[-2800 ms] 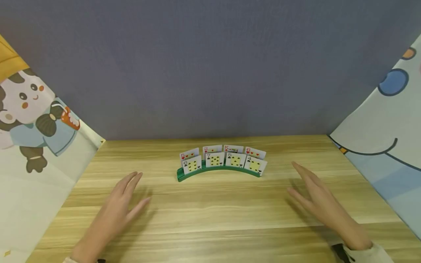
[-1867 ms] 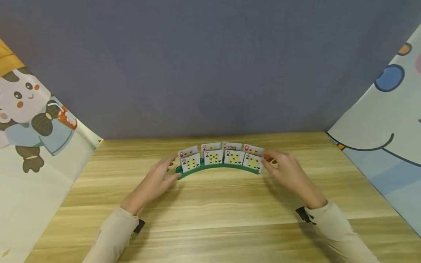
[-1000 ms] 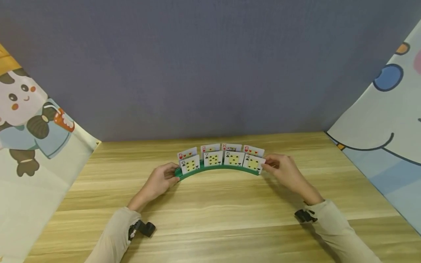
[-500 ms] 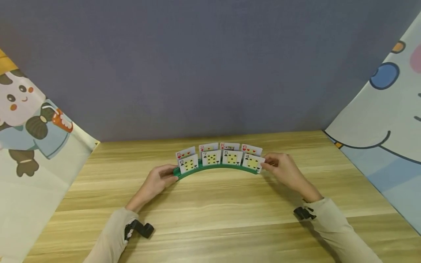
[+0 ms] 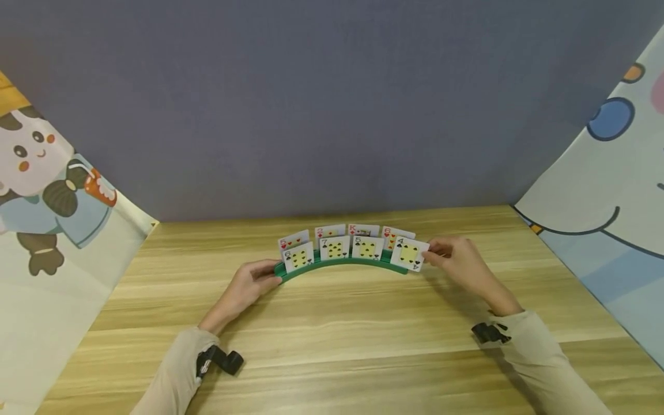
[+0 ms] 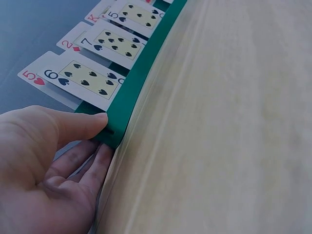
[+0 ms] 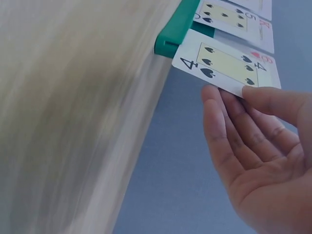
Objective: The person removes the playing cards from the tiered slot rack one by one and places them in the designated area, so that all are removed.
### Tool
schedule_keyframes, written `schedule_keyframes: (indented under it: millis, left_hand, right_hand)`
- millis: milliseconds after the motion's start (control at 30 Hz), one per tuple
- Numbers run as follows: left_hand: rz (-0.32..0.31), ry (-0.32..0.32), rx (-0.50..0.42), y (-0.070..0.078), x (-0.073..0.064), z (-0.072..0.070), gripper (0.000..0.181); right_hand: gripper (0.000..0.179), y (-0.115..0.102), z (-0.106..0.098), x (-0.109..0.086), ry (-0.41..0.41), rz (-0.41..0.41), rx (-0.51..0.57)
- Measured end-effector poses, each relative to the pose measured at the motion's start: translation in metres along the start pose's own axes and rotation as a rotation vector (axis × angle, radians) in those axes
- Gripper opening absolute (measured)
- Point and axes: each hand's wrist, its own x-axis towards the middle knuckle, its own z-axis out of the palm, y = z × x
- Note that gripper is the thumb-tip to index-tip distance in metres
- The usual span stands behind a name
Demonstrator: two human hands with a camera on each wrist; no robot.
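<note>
A curved green card holder stands on the table with playing cards in two rows. My left hand grips its left end, thumb on the front face and fingers behind. At the other end my right hand pinches the four of spades by its right edge, thumb in front. That card sits raised and shifted right, its whole face showing, partly over the six of hearts. The front row also has the six, seven and five of spades. Behind them, cards show only their upper parts.
The wood-grain table reaches back to a grey partition. Cartoon-printed panels flank it on the left and right. A black wrist camera sits at the left cuff, another at the right.
Both hands came in from the sides to the holder's ends. In the last half second my right hand has drawn the four of spades up and right; the left hand stays on the holder.
</note>
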Motion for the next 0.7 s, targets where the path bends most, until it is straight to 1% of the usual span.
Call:
schedule_keyframes:
  millis: [133,300,467,600,700]
  left_hand:
    - [0.007,-0.006,0.001,0.000,0.001,-0.002,0.039]
    - [0.006,-0.012,0.000,0.002,0.001,-0.004,0.040]
    - [0.008,-0.004,0.008,0.003,0.001,-0.005,0.040]
    - [0.003,-0.024,0.005,0.001,0.001,-0.003,0.040]
    - [-0.003,-0.031,0.004,0.000,0.001,-0.003,0.040]
  right_hand:
    - [0.005,0.000,-0.006,0.000,-0.032,0.023,0.015]
    - [0.004,0.000,-0.015,0.000,-0.092,0.026,0.012]
    - [0.005,0.003,-0.025,-0.001,-0.113,0.024,0.015]
    - [0.006,0.006,-0.032,-0.003,-0.140,0.013,0.011]
    - [0.007,0.008,-0.034,-0.003,-0.161,0.020,-0.004]
